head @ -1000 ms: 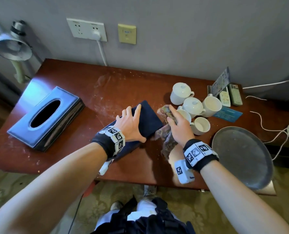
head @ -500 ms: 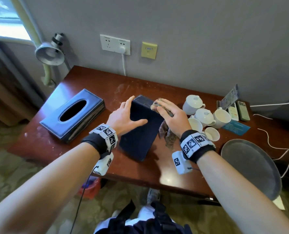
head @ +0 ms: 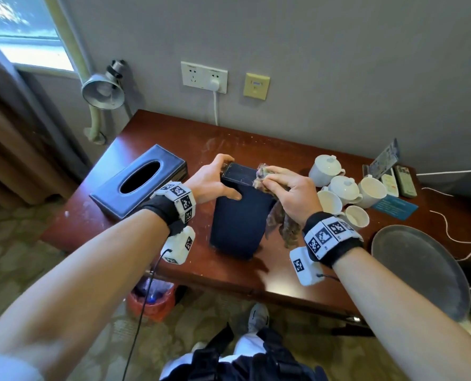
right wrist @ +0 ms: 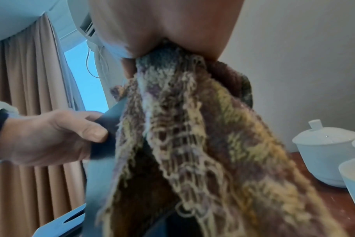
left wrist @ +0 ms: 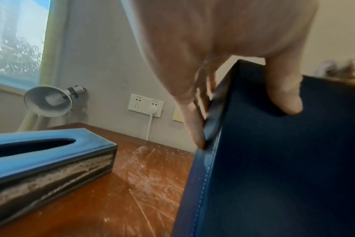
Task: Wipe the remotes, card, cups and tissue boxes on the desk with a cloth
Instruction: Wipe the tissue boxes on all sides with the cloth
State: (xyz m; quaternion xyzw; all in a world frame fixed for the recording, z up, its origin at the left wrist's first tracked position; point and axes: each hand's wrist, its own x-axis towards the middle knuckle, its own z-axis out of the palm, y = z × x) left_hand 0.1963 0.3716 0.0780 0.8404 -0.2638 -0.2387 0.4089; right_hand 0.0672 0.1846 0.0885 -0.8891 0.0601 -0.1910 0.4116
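A dark blue tissue box [head: 239, 221] stands on end at the middle of the desk [head: 228, 273]. My left hand [head: 215, 180] grips its upper left edge, thumb on the near face [left wrist: 284, 96]. My right hand [head: 289, 188] holds a brown and yellow knitted cloth [head: 281, 224] against the box's top right corner; the cloth [right wrist: 203, 144] hangs down the box's side. A second blue tissue box [head: 140, 182] lies flat at the left. White cups [head: 344, 193], several, cluster at the right, with two remotes [head: 396, 181] and a blue card [head: 393, 207] beyond them.
A round grey tray [head: 418, 270] overhangs the desk's right front corner. White cables [head: 454, 237] trail at the right edge. A lamp [head: 102, 92] and a wall socket [head: 204, 77] are behind the desk. A red bin [head: 151, 298] stands under it.
The dark tissue box went from lying flat under my left palm to standing on end. My left hand shifted to grip its top edge, and my right hand carried the cloth up to that end.
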